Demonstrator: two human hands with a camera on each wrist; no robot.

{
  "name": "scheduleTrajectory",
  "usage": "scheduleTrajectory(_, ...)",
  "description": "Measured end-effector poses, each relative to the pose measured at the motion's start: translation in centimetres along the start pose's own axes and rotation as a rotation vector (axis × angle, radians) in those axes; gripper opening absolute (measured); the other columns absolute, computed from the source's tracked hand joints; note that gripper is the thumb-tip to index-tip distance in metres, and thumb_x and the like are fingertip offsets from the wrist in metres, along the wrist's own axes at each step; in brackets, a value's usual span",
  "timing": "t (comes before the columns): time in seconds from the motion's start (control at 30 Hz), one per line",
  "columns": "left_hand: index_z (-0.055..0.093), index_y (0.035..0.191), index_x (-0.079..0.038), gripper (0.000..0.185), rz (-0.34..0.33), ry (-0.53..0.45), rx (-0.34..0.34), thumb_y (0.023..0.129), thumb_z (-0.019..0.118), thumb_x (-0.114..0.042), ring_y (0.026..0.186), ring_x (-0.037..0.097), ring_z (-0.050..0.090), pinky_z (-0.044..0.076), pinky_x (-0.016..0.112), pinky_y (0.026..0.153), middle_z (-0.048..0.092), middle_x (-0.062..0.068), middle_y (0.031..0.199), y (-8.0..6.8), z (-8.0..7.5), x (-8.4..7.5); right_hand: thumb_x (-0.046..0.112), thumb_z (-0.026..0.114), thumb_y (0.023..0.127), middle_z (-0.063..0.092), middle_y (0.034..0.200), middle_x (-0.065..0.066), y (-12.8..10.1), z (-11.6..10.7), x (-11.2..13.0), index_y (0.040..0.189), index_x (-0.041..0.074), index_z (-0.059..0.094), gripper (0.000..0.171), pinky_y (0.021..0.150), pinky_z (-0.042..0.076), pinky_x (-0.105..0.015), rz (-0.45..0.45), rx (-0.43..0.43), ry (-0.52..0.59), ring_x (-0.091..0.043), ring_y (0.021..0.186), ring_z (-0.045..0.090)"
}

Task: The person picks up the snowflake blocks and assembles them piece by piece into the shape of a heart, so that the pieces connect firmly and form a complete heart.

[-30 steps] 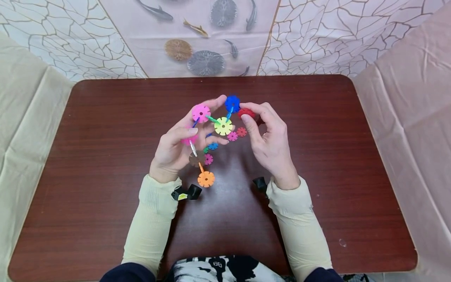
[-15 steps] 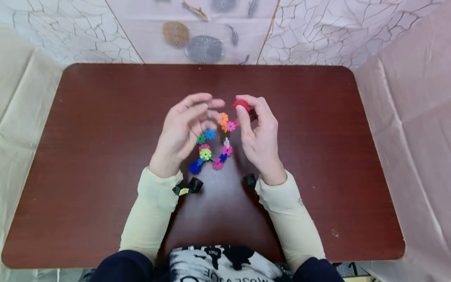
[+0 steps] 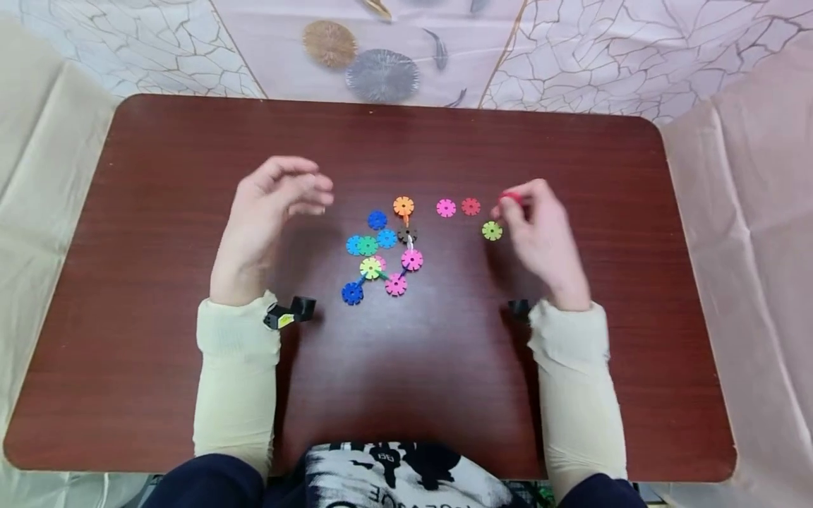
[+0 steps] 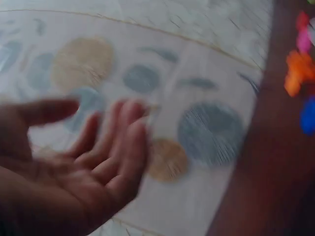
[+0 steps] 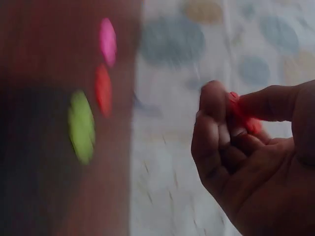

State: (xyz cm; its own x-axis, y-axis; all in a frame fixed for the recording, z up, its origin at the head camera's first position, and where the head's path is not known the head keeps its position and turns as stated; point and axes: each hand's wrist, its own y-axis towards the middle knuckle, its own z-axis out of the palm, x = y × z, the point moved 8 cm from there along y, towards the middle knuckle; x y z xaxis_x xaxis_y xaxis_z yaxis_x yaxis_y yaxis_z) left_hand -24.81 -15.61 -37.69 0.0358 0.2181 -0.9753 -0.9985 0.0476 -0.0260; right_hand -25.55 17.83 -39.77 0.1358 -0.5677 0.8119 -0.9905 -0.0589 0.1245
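Fingers relaxed, my left hand (image 3: 260,219) hovers over the left of the table and holds nothing. My right hand (image 3: 545,236) pinches a red notched plastic disc (image 3: 512,197) between thumb and fingers, above the table. In the right wrist view the same red disc (image 5: 234,101) shows partly behind the fingers. A chain of linked notched discs lies between the hands, from an orange disc (image 3: 403,206) through two pink ones to a yellow disc (image 3: 371,268) and a dark blue disc (image 3: 352,293). Just left of the right hand lies a lime green disc (image 3: 492,231).
Loose discs lie beside the chain: a blue disc (image 3: 377,220), a green disc (image 3: 368,245) and light blue ones. A pink disc (image 3: 446,207) and a red disc (image 3: 471,206) lie right of it. The brown table (image 3: 406,409) ends at a patterned cloth (image 3: 267,49) behind.
The disc chain has left the left hand and lies on the table. Both hands have drawn apart, left hand leftward, right hand rightward with the red disc. The lime green disc has come into sight.
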Motion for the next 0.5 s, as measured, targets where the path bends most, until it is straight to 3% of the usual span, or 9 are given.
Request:
scheduleTrajectory(0.13, 0.058, 0.115, -0.006, 0.036, -0.185, 0.714, 0.193, 0.09, 0.071, -0.029, 0.084, 0.027, 0.061, 0.051, 0.034, 0.074, 0.065, 0.01, 0.097, -1.7, 0.1, 3.8, 0.009, 0.048, 0.1, 0.065, 0.091, -0.005, 0.0, 6.6, 1.2, 0.121, 0.01, 0.057, 0.023, 0.076, 0.052, -0.031, -0.082, 0.244, -0.115, -0.019, 0.078, 0.062)
scheduleTrajectory(0.2, 0.057, 0.113, -0.008, 0.048, -0.259, 1.001, 0.318, 0.084, 0.075, -0.042, 0.081, 0.023, 0.057, 0.047, 0.035, 0.07, 0.062, 0.006, 0.094, -2.8, 0.7, 6.1, 0.018, 0.052, 0.1, 0.064, 0.089, -0.005, -0.2, 9.1, 1.6, 0.114, 0.008, 0.061, 0.019, 0.076, 0.05, -0.033, -0.061, 0.324, -0.178, -0.019, 0.077, 0.058)
scheduleTrajectory(0.23, 0.056, 0.112, -0.01, 0.052, -0.299, 1.095, 0.381, 0.081, 0.076, -0.046, 0.079, 0.021, 0.056, 0.047, 0.035, 0.07, 0.061, 0.005, 0.092, -3.3, 1.1, 7.3, 0.024, 0.055, 0.099, 0.063, 0.086, -0.007, -0.3, 10.0, 1.6, 0.111, 0.007, 0.062, 0.022, 0.074, 0.049, -0.034, -0.036, 0.354, -0.2, -0.021, 0.075, 0.057)
scheduleTrajectory(0.3, 0.056, 0.107, -0.012, 0.053, -0.345, 1.227, 0.465, 0.077, 0.079, -0.05, 0.076, 0.02, 0.056, 0.045, 0.036, 0.068, 0.06, 0.003, 0.087, -3.9, 1.9, 9.1, 0.038, 0.06, 0.096, 0.062, 0.081, -0.005, -0.4, 11.1, 1.2, 0.103, 0.008, 0.062, 0.031, 0.068, 0.047, -0.033, 0.044, 0.377, -0.234, -0.021, 0.072, 0.056)
scheduleTrajectory(0.37, 0.058, 0.1, -0.014, 0.045, -0.34, 1.314, 0.497, 0.077, 0.079, -0.047, 0.073, 0.019, 0.055, 0.044, 0.035, 0.066, 0.059, 0.001, 0.082, -4.2, 2.5, 10.1, 0.049, 0.065, 0.09, 0.059, 0.071, -0.004, -0.6, 11.8, 0.4, 0.096, 0.012, 0.061, 0.038, 0.059, 0.043, -0.033, 0.119, 0.395, -0.266, -0.021, 0.066, 0.053)
scheduleTrajectory(0.5, 0.061, 0.087, -0.016, 0.026, -0.289, 1.31, 0.494, 0.083, 0.078, -0.035, 0.067, 0.017, 0.052, 0.041, 0.034, 0.062, 0.056, 0.0, 0.073, -4.2, 3.1, 10.6, 0.046, 0.068, 0.089, 0.055, 0.061, -0.001, -0.9, 12.4, -0.5, 0.086, 0.013, 0.063, 0.033, 0.051, 0.037, -0.031, 0.162, 0.417, -0.278, -0.019, 0.056, 0.05)
